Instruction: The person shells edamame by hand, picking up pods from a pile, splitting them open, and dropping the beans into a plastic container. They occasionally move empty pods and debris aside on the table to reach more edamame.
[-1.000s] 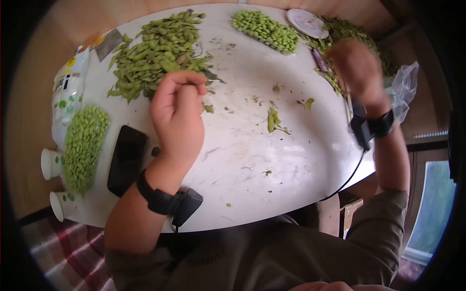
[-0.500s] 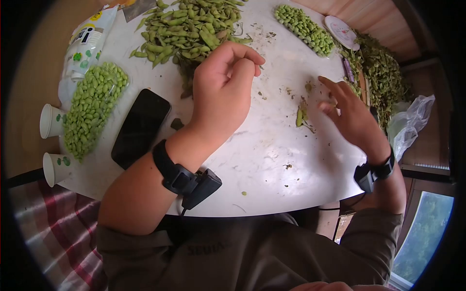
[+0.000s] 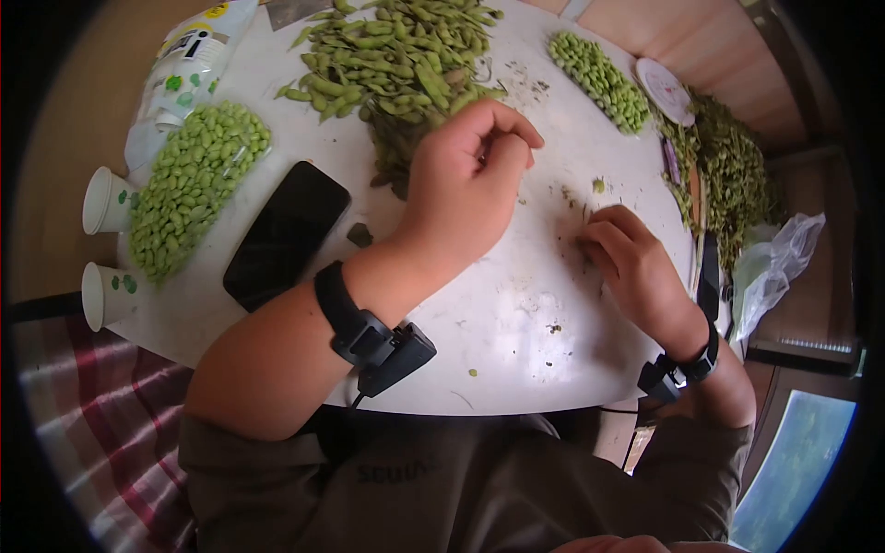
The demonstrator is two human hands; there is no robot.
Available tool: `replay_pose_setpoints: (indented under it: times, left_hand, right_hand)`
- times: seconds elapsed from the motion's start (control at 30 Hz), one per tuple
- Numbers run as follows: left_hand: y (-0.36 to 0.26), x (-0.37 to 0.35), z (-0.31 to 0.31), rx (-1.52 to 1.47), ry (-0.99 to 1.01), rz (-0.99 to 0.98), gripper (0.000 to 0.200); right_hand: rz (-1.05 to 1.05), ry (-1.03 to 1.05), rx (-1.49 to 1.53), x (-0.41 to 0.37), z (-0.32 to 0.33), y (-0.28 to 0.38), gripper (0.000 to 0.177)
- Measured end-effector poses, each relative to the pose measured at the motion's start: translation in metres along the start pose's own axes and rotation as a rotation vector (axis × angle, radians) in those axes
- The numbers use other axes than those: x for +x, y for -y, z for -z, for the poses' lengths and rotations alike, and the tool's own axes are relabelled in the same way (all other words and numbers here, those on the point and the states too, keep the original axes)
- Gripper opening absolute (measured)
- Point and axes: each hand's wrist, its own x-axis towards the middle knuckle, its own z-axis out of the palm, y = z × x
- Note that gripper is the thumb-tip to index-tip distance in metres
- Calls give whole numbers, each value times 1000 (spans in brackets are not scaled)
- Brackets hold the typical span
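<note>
My left hand (image 3: 475, 180) is closed above the table, thumb pressed to the curled index finger; anything inside is hidden. Just beyond it lies a large heap of green edamame pods (image 3: 387, 69), with a darker part close to the knuckles. My right hand (image 3: 636, 272) is low over the right side of the tabletop, its fingers drawn together and pointing down. What those fingertips hold, if anything, cannot be made out. Small plant scraps (image 3: 570, 195) lie just past them. Both wrists wear black straps with small devices.
Shelled beans fill one clear bag (image 3: 198, 189) at left and another (image 3: 599, 81) at the far right. A black phone (image 3: 288, 235), paper cups (image 3: 109, 295), a white round lid (image 3: 665, 91), dried stems (image 3: 737, 175) and a plastic bag (image 3: 779, 272) surround the white table (image 3: 498, 359).
My right hand has moved down and left, its spread fingers closing over the spot where a lone pod lay. My left hand stays closed. The whole view has shifted slightly.
</note>
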Motion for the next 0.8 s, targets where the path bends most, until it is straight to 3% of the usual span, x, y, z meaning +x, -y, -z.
replay_pose_setpoints:
  times: [0.07, 0.13, 0.17, 0.2, 0.23, 0.27, 0.3, 0.33, 0.37, 0.4, 0.47, 0.53, 0.6, 0.67, 0.73, 0.8]
  left_hand:
    - [0, -2, 0, -1, 47, 48, 19]
    - [1, -5, -3, 3, 43, 45, 16]
    - [1, -6, -4, 76, 165, 33, 15]
    - [1, -8, -5, 149, 287, 20, 13]
    - [-3, -11, -5, 177, 355, -6, 13]
    - [-8, -13, -6, 205, 421, -32, 13]
    - [-6, -15, -9, 113, 460, 3, 15]
    - [-10, -15, -7, 111, 448, -5, 15]
    - [-16, -14, -5, 89, 464, 58, 16]
    - [-20, -13, -2, 65, 485, 122, 17]
    - [-14, -11, 1, 170, 502, 17, 17]
    - [-10, -10, 1, 285, 475, -100, 16]
    - [-12, -13, -3, 237, 417, -140, 14]
    - [-13, -17, -5, 194, 357, -185, 12]
    - [-11, -16, -6, 214, 382, -421, 5]
    - [-13, -14, -2, 215, 403, -449, 5]
  right_hand:
    - [-71, 38, 3, -3, 4, 3, 19]
    - [4, 85, -109, -3, 16, -9, 21]
    - [61, 134, -190, -2, 29, -27, 22]
    - [-71, 137, -362, -5, 44, -64, 20]
    - [-153, -69, -272, -12, 67, -115, 19]
    - [-424, -115, -397, 1, 106, -127, 24]
    - [-119, -355, -663, -19, 142, -209, 28]
    - [-120, -166, -1135, -22, 190, -256, 28]
    - [-323, -81, -1243, -4, 205, -234, 28]
    - [-315, -85, -1250, 15, 202, -202, 28]
    - [-155, -272, -876, 52, 171, -130, 26]
    - [-180, -215, -320, 86, 128, -83, 22]
    - [81, -26, -250, 115, 88, -38, 20]
    - [252, 21, -53, 145, 50, -16, 18]
    - [283, 20, 36, 174, 22, 8, 18]
    - [384, -31, 78, 197, -6, 11, 18]
